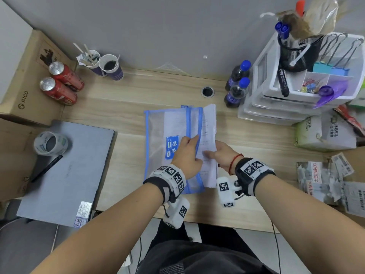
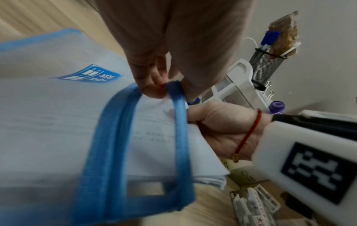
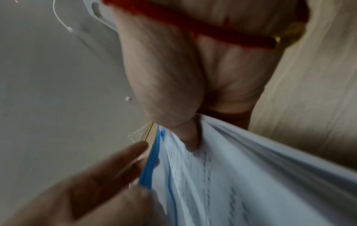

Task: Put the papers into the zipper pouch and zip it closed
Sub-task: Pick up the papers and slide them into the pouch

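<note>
A translucent zipper pouch (image 1: pixel 167 131) with blue trim and a blue label lies in the middle of the wooden desk, its mouth open along the right side. My left hand (image 1: pixel 187 153) pinches the upper blue zipper edge (image 2: pixel 176 107) and lifts it. A stack of printed papers (image 1: pixel 209 125) lies partly inside the mouth, its right part sticking out. My right hand (image 1: pixel 219 155) grips the papers' near right edge, thumb on top (image 3: pixel 191 143). In the right wrist view the papers (image 3: pixel 251 175) slide along the blue edge (image 3: pixel 150 166).
A grey laptop (image 1: pixel 65 175) with a tape roll (image 1: pixel 50 143) and pen lies left. Two red cans (image 1: pixel 59 84) and paper cups (image 1: pixel 110 66) stand at the back left. Two bottles (image 1: pixel 237 86), a white organiser (image 1: pixel 296 76) and boxes (image 1: pixel 325 133) crowd the right.
</note>
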### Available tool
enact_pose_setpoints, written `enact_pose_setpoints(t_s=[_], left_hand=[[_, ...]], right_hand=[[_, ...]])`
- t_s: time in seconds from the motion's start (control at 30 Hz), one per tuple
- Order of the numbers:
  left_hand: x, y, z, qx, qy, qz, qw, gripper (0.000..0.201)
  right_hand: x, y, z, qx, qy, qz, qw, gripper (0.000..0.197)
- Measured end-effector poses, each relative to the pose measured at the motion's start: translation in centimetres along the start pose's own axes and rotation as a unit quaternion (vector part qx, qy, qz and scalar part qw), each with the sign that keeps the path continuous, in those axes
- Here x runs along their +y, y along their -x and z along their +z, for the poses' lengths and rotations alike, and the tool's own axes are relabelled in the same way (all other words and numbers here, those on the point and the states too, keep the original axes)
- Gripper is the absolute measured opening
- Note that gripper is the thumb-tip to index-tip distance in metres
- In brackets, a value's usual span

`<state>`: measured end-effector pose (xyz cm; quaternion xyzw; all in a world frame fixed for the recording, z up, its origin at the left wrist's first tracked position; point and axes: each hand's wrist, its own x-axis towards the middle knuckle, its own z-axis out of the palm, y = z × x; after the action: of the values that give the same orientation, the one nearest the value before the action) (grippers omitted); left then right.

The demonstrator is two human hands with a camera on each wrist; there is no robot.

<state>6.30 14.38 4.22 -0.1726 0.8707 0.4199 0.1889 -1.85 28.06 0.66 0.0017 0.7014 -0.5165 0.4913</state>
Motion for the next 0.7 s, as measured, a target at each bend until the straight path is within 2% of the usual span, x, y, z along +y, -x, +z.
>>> enact_pose_setpoints(t_s=[0.07, 0.1, 0.17, 0.2, 0.27, 0.3, 0.37, 0.43, 0.5, 0.53, 0.63, 0.7], left_hand=[[0.9, 0.3, 0.1, -0.008, 0.028, 0.029, 0.999, 0.080], [1.4, 0.3, 0.2, -0.020, 0.041, 0.045, 0.998, 0.081], [1.8, 0.4, 0.5, -0.052, 0.058, 0.067, 0.995, 0.082], [1.5, 0.4, 0.5, -0.062, 0.062, 0.070, 0.994, 0.081], [0.2, 0.5, 0.1, -0.036, 0.075, 0.052, 0.995, 0.075], [-0.9, 0.4, -0.2, 0.000, 0.082, 0.025, 0.996, 0.072], [-3.7, 0.0, -1.0, 0.098, 0.105, -0.078, 0.987, 0.072], [-6.9, -0.4, -1.9, 0.156, 0.143, -0.233, 0.949, 0.086], [-9.7, -0.5, -2.3, 0.138, 0.179, -0.347, 0.910, 0.098], [-11.0, -0.8, -2.1, 0.119, 0.200, -0.370, 0.900, 0.099], [-12.2, -1.6, -1.4, 0.057, 0.272, -0.372, 0.886, 0.093], [-11.8, -1.6, -1.2, 0.021, 0.287, -0.370, 0.883, 0.075]], right_hand=[[-0.3, 0.0, 0.6, -0.007, 0.053, 0.013, 0.998, 0.017], [-0.4, 0.1, 1.0, -0.013, 0.075, 0.027, 0.997, 0.016], [-0.4, 0.1, 1.7, -0.025, 0.111, 0.040, 0.993, 0.029], [-0.1, -0.1, 1.7, -0.033, 0.128, 0.040, 0.990, 0.029], [0.1, -0.1, 1.2, -0.045, 0.124, 0.024, 0.991, 0.028], [0.2, 0.0, 0.8, -0.038, 0.116, 0.029, 0.992, 0.028], [0.3, 0.6, 0.1, -0.030, 0.093, 0.032, 0.995, 0.017], [0.7, 0.9, -0.3, -0.037, 0.080, 0.029, 0.996, 0.014], [1.2, 0.7, -0.3, -0.048, 0.078, 0.032, 0.995, 0.019], [1.4, 0.6, -0.2, -0.049, 0.075, 0.033, 0.995, 0.021], [2.0, 0.1, 0.2, -0.024, 0.061, 0.039, 0.997, 0.034], [2.4, 0.0, 0.4, -0.006, 0.052, 0.049, 0.997, 0.037]])
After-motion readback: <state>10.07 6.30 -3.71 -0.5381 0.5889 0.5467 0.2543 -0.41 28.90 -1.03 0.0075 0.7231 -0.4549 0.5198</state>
